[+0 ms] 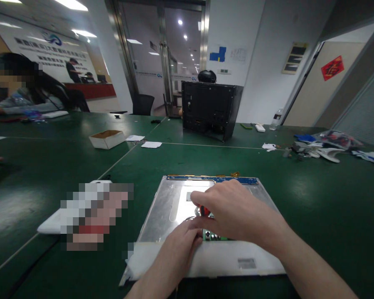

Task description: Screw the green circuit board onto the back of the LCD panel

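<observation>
A flat display panel [162,203] lies on the green table, its metal back facing up. A blue circuit strip [187,178] runs along its far edge, and a green circuit board [216,237] shows in part under my hands. My right hand [233,207] is closed around a red and black handle [205,210], which looks like a screwdriver's; its tip is hidden. Just below it, my left hand [183,238] rests at the green board with its fingers closed together. What those fingers hold, if anything, is hidden.
A white open box [107,139] and paper pieces [151,145] lie farther off. A black equipment housing [210,110] stands at the back. Loose parts [311,149] and a plastic bottle [276,119] are to the right. A person [34,87] sits at the left.
</observation>
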{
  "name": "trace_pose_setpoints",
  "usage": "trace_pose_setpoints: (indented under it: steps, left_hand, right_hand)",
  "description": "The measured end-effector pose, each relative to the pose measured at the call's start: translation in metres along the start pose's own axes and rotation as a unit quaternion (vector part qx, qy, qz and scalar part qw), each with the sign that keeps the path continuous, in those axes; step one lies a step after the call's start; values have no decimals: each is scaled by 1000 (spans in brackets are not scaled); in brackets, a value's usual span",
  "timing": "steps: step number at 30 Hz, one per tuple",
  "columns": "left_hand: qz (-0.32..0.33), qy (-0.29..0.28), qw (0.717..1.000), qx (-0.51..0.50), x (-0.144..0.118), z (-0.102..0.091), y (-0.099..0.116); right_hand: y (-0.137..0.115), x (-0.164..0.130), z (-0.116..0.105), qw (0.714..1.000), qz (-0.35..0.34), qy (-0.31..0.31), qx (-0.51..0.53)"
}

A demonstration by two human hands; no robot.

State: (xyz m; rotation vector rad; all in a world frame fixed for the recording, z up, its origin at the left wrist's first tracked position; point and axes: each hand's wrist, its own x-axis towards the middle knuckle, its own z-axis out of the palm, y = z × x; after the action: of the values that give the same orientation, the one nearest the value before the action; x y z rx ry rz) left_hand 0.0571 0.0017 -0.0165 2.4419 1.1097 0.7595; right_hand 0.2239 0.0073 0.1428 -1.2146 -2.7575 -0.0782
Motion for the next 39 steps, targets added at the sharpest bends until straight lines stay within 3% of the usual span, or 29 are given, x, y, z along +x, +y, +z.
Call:
trace_pose_setpoints:
  steps: [18, 25, 39]
  left_hand:
    - [-13, -12, 1000, -14, 1, -4, 5]
    - [-7, 0, 1000, -8, -2, -1, 2]
    - [-13, -5, 999, -35, 1, -7, 9]
  right_hand:
    - [3, -5, -3, 998, -48, -6, 38]
    - [1, -1, -3, 999, -14, -20, 21]
    - [0, -4, -2, 999, -41, -11, 24]
